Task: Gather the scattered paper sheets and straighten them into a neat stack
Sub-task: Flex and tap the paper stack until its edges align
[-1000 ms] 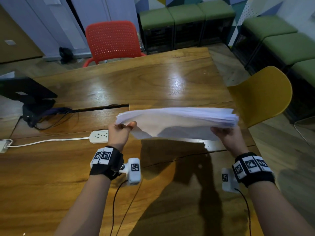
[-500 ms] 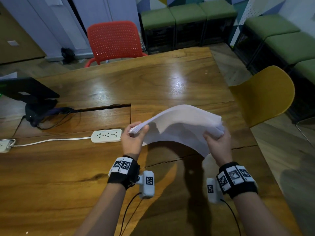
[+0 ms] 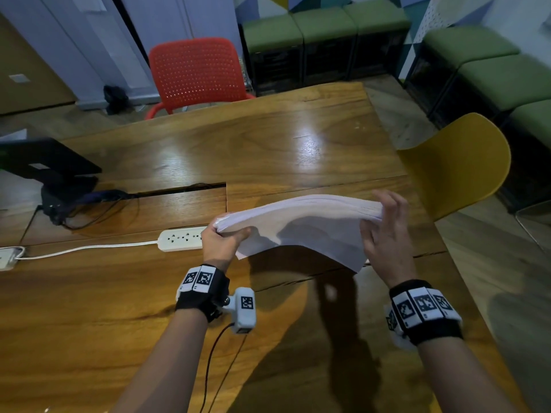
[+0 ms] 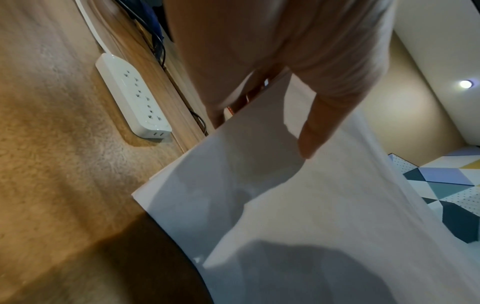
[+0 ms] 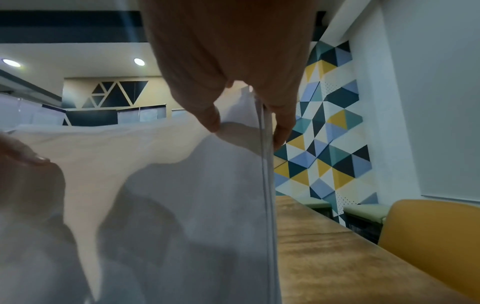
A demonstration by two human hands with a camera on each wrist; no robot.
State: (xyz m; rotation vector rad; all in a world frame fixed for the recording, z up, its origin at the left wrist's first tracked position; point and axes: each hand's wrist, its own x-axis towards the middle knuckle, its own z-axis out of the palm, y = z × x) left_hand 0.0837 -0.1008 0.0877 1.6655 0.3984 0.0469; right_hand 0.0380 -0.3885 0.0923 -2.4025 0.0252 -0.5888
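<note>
A thick stack of white paper sheets [image 3: 298,216] hangs in the air above the wooden table [image 3: 268,144], arched upward in the middle. My left hand [image 3: 223,239] grips its left end, thumb on the near face [image 4: 319,123]. My right hand [image 3: 384,231] holds the right end, fingers reaching over the edge. In the right wrist view the thumb and fingers [image 5: 283,127] pinch the sheet edges, which line up closely, with the paper [image 5: 182,185] between them. The near lower corner of the stack droops toward the table. In the left wrist view the paper [image 4: 298,205] fills the right half.
A white power strip [image 3: 182,239] with its cord lies just left of my left hand. A black device [image 3: 50,165] and cables sit at the far left. A red chair [image 3: 196,73] stands behind the table, a yellow chair [image 3: 456,162] at its right edge.
My hands drew together and bowed the sheets, then spread apart again. The stack is now arched and longer between them, and my right fingers have moved over its right edge.
</note>
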